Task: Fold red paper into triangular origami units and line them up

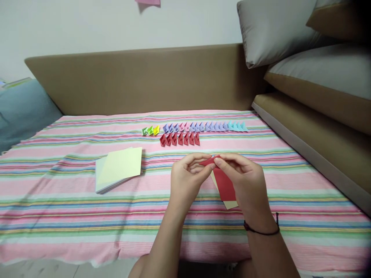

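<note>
My left hand (188,178) and my right hand (243,181) meet above the striped bedsheet (58,208), both pinching a small folded piece of red paper (209,161) between fingertips. Under my right hand lie red paper strips (224,185) on a pale sheet (230,204). A stack of pale yellow paper (118,169) rests to the left of my hands. Farther back are two rows of small folded paper pieces: a long row in green, yellow, purple, pink and blue (194,127), and a shorter red row (179,139).
A tan padded headboard (139,77) runs behind the bed. Grey and tan cushions (313,69) are piled at the right. A blue-grey pillow (23,108) sits at the left. A black cord bracelet (262,231) circles my right wrist.
</note>
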Available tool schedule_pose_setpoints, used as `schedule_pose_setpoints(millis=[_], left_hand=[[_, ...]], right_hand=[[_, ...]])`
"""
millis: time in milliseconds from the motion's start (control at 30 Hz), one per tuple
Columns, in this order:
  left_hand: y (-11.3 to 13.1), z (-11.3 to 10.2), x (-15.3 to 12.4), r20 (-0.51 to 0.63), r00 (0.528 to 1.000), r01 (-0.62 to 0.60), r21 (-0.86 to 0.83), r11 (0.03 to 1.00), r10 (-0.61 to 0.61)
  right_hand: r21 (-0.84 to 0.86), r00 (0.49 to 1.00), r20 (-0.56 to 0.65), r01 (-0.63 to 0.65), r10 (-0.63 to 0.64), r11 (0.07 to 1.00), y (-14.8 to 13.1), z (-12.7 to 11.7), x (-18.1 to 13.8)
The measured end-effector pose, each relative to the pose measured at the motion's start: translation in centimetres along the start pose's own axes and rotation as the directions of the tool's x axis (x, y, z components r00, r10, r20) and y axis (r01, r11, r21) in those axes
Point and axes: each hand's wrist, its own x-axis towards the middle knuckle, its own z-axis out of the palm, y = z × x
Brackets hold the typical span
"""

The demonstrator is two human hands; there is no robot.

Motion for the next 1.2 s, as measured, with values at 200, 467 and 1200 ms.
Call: schedule_pose_setpoints(millis=[200, 467, 1200], left_hand=[[0.0, 0.0, -0.1, -0.017, 1.000, 0.021, 0.000, 1.000, -0.021], [-0.3, 0.4, -0.1, -0.017, 0.989, 0.144, -0.152, 0.978, -0.148], [-0.5, -0.6, 0.4, 0.123, 0.974, 0.198, -0.077, 0.977, -0.188]], right_hand=[[-0.024, 0.994, 0.056, -0.090, 0.091, 0.996, -0.1, -0.2, 0.1], [0.083, 0.988, -0.019, -0.152, 0.154, 0.985, -0.3, 0.4, -0.2], [0.002, 0.967, 0.095, -0.237, 0.236, 0.971, 0.7, -0.6, 0.5]])
